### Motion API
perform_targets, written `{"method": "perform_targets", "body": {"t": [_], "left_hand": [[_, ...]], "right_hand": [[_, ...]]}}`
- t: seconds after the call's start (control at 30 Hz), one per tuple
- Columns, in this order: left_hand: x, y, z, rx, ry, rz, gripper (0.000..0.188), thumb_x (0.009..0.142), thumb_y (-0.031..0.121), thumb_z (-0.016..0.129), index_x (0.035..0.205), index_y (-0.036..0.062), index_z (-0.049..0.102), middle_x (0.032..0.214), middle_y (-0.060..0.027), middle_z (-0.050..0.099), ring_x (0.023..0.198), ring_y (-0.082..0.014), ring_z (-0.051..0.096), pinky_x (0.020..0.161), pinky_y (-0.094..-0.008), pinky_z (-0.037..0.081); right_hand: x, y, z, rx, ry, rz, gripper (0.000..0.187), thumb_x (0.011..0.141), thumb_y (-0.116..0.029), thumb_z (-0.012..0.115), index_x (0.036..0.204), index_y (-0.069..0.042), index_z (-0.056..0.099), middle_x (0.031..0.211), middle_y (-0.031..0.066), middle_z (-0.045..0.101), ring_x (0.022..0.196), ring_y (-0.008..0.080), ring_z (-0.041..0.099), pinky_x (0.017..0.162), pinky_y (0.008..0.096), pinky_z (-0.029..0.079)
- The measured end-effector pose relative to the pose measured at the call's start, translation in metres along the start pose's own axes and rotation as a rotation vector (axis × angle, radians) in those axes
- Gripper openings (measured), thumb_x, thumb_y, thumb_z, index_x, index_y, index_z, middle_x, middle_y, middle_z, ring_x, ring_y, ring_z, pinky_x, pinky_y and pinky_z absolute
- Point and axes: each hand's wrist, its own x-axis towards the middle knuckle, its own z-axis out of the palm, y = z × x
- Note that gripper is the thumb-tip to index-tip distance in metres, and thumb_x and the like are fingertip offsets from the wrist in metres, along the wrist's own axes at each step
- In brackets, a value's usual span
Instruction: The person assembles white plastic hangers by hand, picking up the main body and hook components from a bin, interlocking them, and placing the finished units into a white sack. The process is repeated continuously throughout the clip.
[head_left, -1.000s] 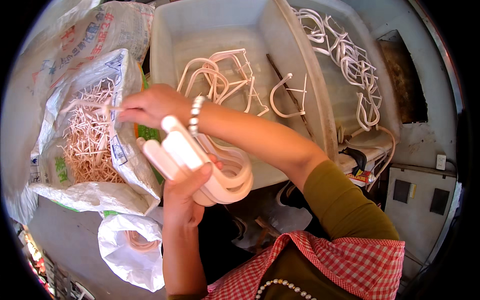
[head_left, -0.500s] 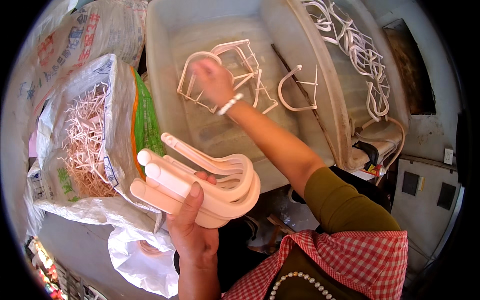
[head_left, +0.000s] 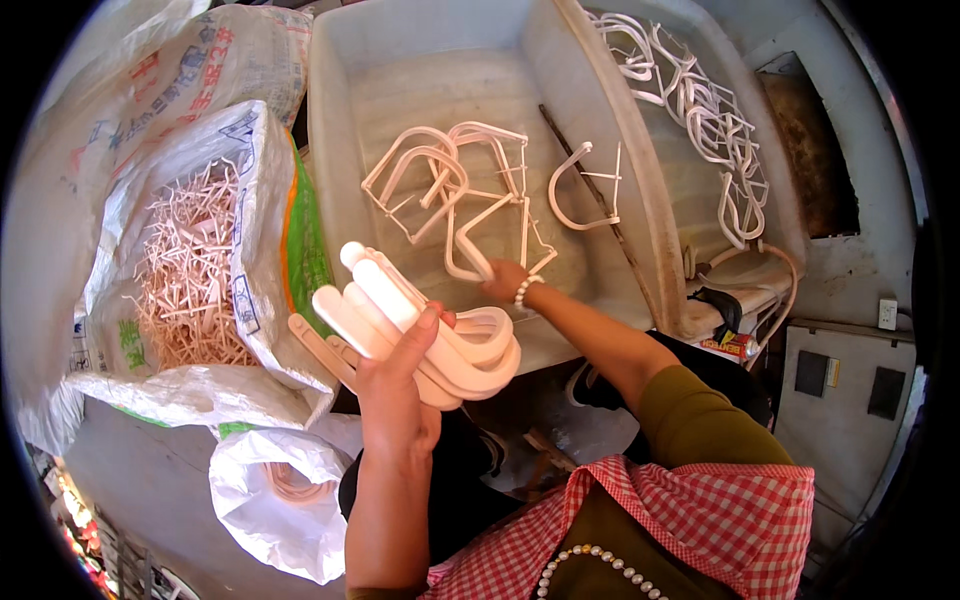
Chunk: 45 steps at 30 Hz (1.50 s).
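Note:
My left hand is closed round a bundle of pale pink U-shaped plastic pieces, their rounded ends turned right and their straight ends fanned toward the upper left. Ahead of it, my right hand, a beaded bracelet at the wrist, grips the near end of a bent pale pink plastic piece in the large plastic tub. Its fingertips are partly hidden. Beyond lie several more curved pink pieces with thin runners attached, overlapping one another. One separate piece lies to the right, across a dark rod.
On the left stands an open woven sack full of thin pink plastic scraps. A white bag with curved pink pieces inside sits below it. To the right, a second tub holds a tangle of pink pieces.
My right hand has come back from the far pieces to the tub's near side, now gripping a bent piece. My left hand's bundle has tilted more upright.

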Motion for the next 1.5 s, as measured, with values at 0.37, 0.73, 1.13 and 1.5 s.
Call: {"method": "perform_targets", "body": {"t": [0.37,0.73,1.13,1.5], "left_hand": [[0.007,0.005,-0.003,0.001,-0.115,0.003,0.018,0.083,0.009,0.065,0.097,-0.0024,0.062,0.086,-0.0119,0.065,0.081,-0.0203,0.063,0.073,-0.0324,0.052],[0.004,0.008,-0.016,-0.001,-0.207,-0.011,0.015,0.085,0.012,0.065,0.093,0.0002,0.062,0.081,-0.0106,0.065,0.074,-0.0203,0.063,0.068,-0.0319,0.052],[-0.009,0.026,-0.031,-0.346,-0.593,-0.101,0.041,0.089,0.014,0.059,0.122,-0.0050,0.048,0.111,-0.0205,0.060,0.104,-0.0302,0.061,0.092,-0.0416,0.050],[-0.028,-0.001,-0.018,-0.329,-0.755,0.043,0.043,0.085,0.010,0.063,0.124,-0.0017,0.049,0.111,-0.0133,0.062,0.101,-0.0259,0.063,0.091,-0.0388,0.051]], "right_hand": [[-0.059,-0.065,-0.177,1.633,0.082,0.411,0.014,0.091,-0.017,0.058,0.082,-0.008,0.050,0.058,-0.0014,0.043,0.049,0.0124,0.043,0.055,0.0269,0.047],[-0.110,-0.094,-0.192,1.351,0.094,0.440,0.018,0.086,-0.019,0.067,0.081,-0.013,0.051,0.055,-0.0060,0.037,0.043,0.0099,0.036,0.044,0.0272,0.038],[-0.206,-0.180,-0.242,-0.186,0.362,-0.873,0.026,0.075,-0.016,0.074,0.096,-0.006,0.062,0.085,0.0102,0.060,0.082,0.0272,0.059,0.082,0.0367,0.047],[-0.230,-0.184,-0.254,-0.171,0.018,-0.876,0.042,0.074,-0.020,0.077,0.107,-0.003,0.059,0.103,0.0115,0.062,0.098,0.0304,0.059,0.097,0.0435,0.042]]}}
